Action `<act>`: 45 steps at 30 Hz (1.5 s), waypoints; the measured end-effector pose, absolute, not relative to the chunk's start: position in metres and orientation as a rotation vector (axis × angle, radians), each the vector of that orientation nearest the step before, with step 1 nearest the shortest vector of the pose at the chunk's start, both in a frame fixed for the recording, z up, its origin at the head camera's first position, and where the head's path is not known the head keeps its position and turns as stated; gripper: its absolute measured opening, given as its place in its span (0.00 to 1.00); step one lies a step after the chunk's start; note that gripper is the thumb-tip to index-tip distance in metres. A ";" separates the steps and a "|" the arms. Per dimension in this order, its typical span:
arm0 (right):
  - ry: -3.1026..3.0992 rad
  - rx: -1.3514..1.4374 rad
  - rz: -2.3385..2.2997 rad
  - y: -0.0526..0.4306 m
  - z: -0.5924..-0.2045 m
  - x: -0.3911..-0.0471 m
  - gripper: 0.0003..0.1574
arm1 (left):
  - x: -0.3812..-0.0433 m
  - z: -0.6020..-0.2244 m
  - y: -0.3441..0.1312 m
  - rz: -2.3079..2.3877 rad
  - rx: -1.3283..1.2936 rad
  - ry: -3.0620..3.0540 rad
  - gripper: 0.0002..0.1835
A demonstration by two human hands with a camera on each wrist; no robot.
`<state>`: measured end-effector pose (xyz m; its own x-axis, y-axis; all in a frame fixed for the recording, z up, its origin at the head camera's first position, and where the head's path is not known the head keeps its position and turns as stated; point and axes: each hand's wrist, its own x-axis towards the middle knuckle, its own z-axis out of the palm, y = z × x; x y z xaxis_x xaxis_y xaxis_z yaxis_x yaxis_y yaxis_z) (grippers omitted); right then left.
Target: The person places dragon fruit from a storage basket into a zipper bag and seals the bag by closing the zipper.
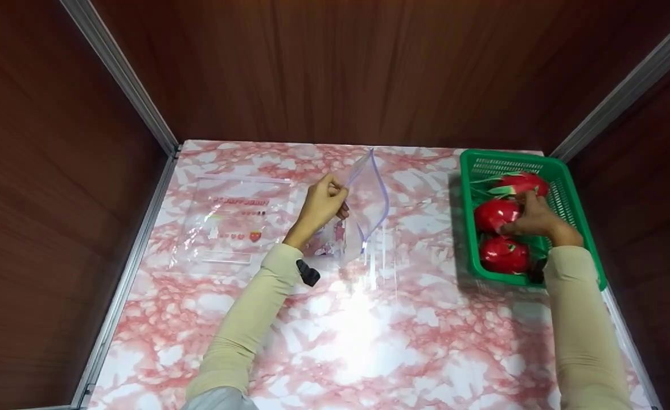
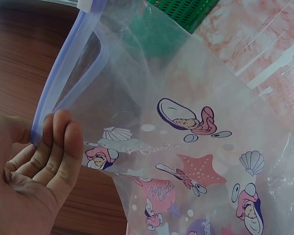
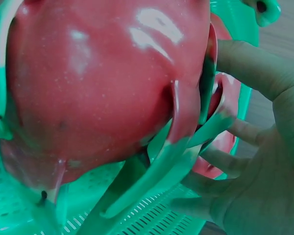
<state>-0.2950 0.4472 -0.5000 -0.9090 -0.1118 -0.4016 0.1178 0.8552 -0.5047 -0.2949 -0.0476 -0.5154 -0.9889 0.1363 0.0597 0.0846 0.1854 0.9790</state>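
Note:
My left hand (image 1: 322,206) pinches one edge of a clear zip bag (image 1: 363,196) between thumb and fingers. The bag's purple zip strip (image 2: 63,63) bows apart, so its mouth gapes toward the right. Cartoon oysters, shells and a starfish are printed on the plastic. My right hand (image 1: 539,221) reaches into a green basket (image 1: 469,216), thumb and fingers around the right side of the middle red dragon fruit (image 1: 494,215). Another dragon fruit (image 1: 531,183) with green leaf tips lies behind it, and a third (image 1: 504,256) sits in front, large in the right wrist view.
A second clear zip bag (image 1: 232,222) with a strawberry print lies flat at the left. The pink-and-white marbled tabletop (image 1: 414,341) is walled by brown wood panels (image 1: 323,74) at the back and both sides. The basket stands near the right wall.

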 end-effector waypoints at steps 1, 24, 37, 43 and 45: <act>2.604 0.010 -0.740 0.448 -0.500 -0.295 0.68 | -0.295 -0.515 -0.048 1.966 0.224 2.388 0.05; 2.704 0.018 -0.651 0.445 -0.499 -0.299 0.68 | -0.295 -0.516 -0.049 1.965 0.253 2.381 0.06; 2.532 0.078 -0.792 0.446 -0.501 -0.300 0.85 | -0.295 -0.516 -0.050 1.945 0.260 2.412 0.05; 2.553 0.068 -0.881 0.444 -0.505 -0.300 0.78 | -0.294 -0.515 -0.051 1.949 0.259 2.414 0.07; 2.563 0.038 -0.905 0.444 -0.506 -0.301 0.74 | -0.294 -0.514 -0.051 1.956 0.259 2.412 0.07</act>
